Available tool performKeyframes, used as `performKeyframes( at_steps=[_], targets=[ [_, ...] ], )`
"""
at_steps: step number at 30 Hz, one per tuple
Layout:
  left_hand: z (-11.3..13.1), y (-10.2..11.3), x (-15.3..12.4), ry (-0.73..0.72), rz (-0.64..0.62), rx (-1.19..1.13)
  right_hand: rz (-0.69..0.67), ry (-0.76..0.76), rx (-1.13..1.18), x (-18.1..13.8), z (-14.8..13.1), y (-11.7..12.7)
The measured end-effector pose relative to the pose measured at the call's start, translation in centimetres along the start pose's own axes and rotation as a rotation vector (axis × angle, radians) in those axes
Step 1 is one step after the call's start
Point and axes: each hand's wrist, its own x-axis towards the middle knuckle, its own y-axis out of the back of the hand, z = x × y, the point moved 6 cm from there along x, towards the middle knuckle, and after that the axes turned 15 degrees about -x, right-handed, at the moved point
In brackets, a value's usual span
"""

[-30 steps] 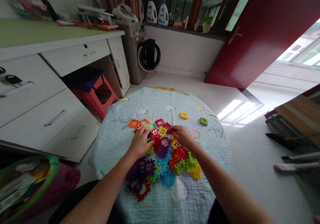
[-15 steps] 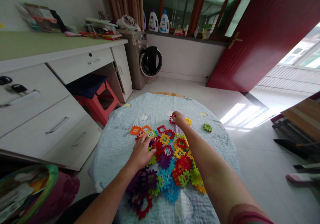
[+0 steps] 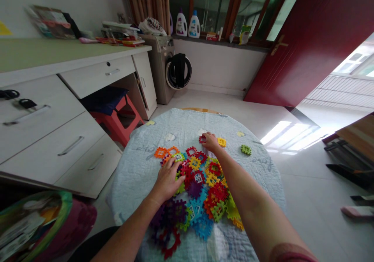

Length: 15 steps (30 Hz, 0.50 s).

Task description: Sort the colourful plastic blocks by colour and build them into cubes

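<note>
A pile of colourful interlocking plastic building pieces (image 3: 195,190), toothed along their edges, lies on the round cloth-covered table (image 3: 128,176). My left hand (image 3: 168,178) rests on the pile's left side, fingers apart, beside a lime piece with a white window insert (image 3: 178,157). Beyond the pile, my right hand (image 3: 210,141) has its fingers closed on a red square frame piece (image 3: 201,139), partly hidden by the fingers. Just right of that hand lies a yellow piece (image 3: 222,142). A green piece (image 3: 246,150) sits apart, farther right. Two orange frames (image 3: 161,152) lie at the pile's upper left.
A red stool (image 3: 127,123) stands under the white desk (image 3: 73,118) on the left. At lower left is a pink and green bin (image 3: 78,221). A washing machine (image 3: 163,71) with its door open stands behind, and a dark red door (image 3: 288,48) is to the right.
The view has shifted slightly, moving the scene a little to the right. My right hand has lowered flatter over the red frame piece. My left hand stays on the pile.
</note>
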Motion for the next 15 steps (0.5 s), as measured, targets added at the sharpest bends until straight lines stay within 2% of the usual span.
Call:
performKeyframes(
  at_steps=[3, 7, 11, 15],
  targets=[
    [-0.1, 0.0, 0.0, -0.002, 0.008, -0.007, 0.012, 0.004, 0.001, -0.1, 0.5, 0.2],
    [0.0, 0.1, 0.0, -0.014, 0.026, -0.011, 0.041, -0.073, -0.02, -1.3, 4.0, 0.8],
    [0.2, 0.0, 0.0, -0.018, 0.019, -0.003, -0.018, -0.135, -0.057, -2.3, 7.6, 0.4],
    [0.1, 0.0, 0.0, 0.0, 0.013, -0.002, -0.071, -0.115, -0.078, -2.2, 8.6, -0.5]
  ],
)
